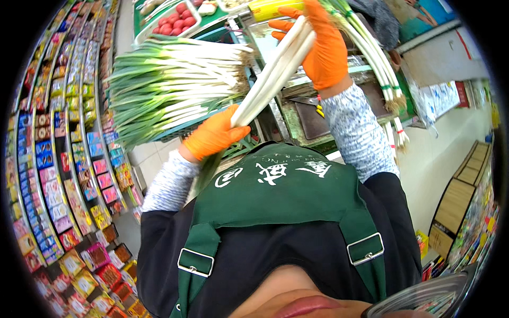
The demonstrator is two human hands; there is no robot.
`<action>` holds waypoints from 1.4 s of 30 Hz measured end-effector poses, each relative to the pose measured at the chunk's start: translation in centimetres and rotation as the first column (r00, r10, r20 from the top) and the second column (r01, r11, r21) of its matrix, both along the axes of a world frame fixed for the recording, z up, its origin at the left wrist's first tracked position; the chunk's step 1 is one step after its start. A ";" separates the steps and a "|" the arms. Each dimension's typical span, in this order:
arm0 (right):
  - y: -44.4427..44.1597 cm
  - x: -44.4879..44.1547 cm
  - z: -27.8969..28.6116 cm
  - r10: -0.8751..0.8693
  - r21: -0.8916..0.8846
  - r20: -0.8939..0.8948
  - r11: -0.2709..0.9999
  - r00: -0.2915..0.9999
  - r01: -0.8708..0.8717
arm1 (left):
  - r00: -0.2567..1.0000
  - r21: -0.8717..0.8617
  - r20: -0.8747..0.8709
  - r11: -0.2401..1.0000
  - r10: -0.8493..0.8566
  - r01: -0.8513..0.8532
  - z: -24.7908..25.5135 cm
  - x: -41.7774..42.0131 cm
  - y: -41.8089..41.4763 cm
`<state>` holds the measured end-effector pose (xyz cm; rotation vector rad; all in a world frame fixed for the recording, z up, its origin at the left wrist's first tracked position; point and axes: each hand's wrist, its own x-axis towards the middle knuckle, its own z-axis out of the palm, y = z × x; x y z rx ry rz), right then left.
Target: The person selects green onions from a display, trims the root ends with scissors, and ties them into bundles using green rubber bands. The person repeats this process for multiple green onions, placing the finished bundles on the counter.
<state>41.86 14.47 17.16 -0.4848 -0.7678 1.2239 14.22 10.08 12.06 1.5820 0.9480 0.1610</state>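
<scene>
My left hand (216, 133), in an orange glove, grips several long white green-onion stalks (274, 75) low down, and their green leaves hang below it. The stalks slant up to my right hand (326, 51), also orange-gloved. Its fingers are spread, and the root ends rest against its palm side. Left of the stalks, a large pile of green onions (179, 83) lies in a blue-green plastic crate (187, 127), roots towards me. Beyond my right hand are green-onion bunches (377, 71) tied with green bands. Under my right wrist lie scissors (305, 101) with yellow-and-red handles.
A dark brown board (314, 121) lies on the worktable. Behind the crate stands a white basket (195, 28) of red round produce, near a yellow roll (270, 8). Red-banded stalks (399, 129) jut past the table's right side. Shelves of packaged goods (59, 139) run along the left.
</scene>
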 end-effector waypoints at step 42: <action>-19.6 9.5 -0.8 0.177 -0.259 0.725 0.966 0.665 0.026 | 0.926 -0.111 0.377 0.993 0.020 0.024 5.7 13.0 -1.2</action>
